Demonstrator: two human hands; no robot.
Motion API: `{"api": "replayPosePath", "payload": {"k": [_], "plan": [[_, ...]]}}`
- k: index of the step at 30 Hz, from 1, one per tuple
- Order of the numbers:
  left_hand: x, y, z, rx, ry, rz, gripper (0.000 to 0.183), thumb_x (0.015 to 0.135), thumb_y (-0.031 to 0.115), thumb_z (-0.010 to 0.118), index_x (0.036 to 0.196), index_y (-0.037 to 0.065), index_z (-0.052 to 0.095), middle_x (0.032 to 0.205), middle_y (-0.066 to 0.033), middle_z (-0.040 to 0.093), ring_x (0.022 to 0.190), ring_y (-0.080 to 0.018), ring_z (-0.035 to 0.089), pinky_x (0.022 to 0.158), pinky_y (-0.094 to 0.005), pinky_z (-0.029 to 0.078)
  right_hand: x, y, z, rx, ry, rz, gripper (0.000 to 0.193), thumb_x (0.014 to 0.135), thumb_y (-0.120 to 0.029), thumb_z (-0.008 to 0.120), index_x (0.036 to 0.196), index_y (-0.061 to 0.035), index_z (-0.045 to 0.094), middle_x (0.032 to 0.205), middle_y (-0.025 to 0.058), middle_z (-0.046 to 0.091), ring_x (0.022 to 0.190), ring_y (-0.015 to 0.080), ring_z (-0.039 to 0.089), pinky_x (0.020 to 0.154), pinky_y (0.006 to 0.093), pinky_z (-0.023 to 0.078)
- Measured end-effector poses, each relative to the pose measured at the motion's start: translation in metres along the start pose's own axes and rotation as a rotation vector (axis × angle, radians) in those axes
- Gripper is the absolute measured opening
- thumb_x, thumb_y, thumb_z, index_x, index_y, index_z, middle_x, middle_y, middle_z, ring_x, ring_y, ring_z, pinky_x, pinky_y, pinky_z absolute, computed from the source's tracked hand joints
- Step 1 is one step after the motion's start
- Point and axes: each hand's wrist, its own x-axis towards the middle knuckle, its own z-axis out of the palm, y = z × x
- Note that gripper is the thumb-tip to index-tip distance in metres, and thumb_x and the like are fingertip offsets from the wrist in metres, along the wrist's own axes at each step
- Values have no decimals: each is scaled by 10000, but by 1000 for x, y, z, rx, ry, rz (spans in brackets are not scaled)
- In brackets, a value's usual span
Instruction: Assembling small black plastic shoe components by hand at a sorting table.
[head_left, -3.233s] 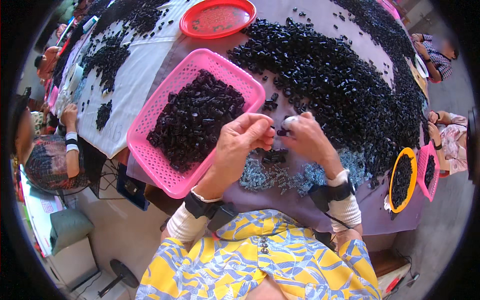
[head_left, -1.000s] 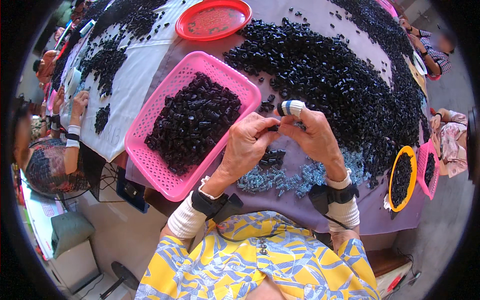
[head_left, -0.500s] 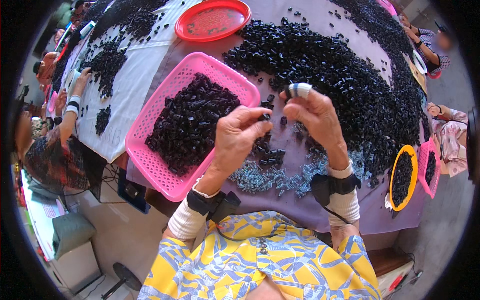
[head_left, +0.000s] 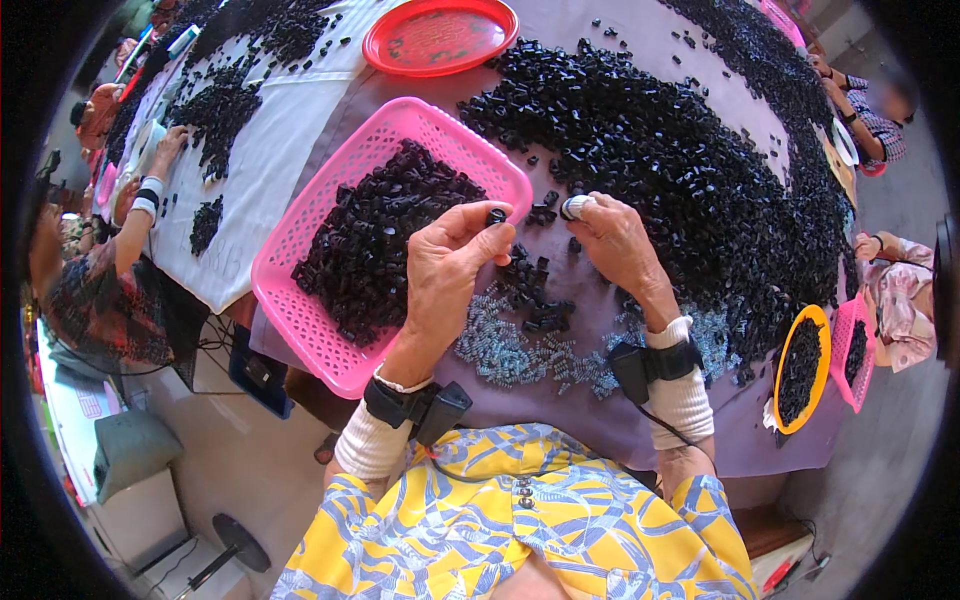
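Observation:
Between the thumb and forefinger of my left hand (head_left: 452,260) is a small black plastic piece (head_left: 496,216), held up over the right edge of a pink basket (head_left: 283,275). The basket holds a heap of similar black pieces (head_left: 375,240). My right hand (head_left: 615,240) has white tape on a finger and is curled closed at the near edge of a big black pile (head_left: 660,150); whatever its fingertips hold is hidden. Small metal springs (head_left: 500,345) lie in a loose band between my wrists, beside a few black pieces (head_left: 545,312).
A red tray (head_left: 440,38) lies beyond the basket. To the right are a yellow-rimmed basket (head_left: 822,340) and another pink basket (head_left: 862,350), both with black pieces. Other people sit around the tables; one person's hand (head_left: 170,145) works at the white-covered table on the left.
My left hand has moved left toward the pink basket with the black piece. My right hand has shifted slightly left and down, its fingers now more curled; the hands are farther apart.

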Motion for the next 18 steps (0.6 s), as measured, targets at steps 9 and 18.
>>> {"api": "replayPosePath", "payload": {"k": [9,18], "plan": [[1,-3,2,-34,10,-17,208,840,81,642,1028,-7,634,786,-42,635,669,-85,574,640,-195,465,14,-9,26,-421,-19,-236,145,707,-60,580,843,-78,627,848,91,575,856,272,555,751,406,409],[0,-3,-3,-29,-5,8,209,841,83,641,1028,-10,633,801,-41,635,676,-84,576,640,-195,466,2,2,-10,-176,19,-53,50,779,-73,575,795,-56,620,788,106,565,763,276,558,703,378,429]]}}
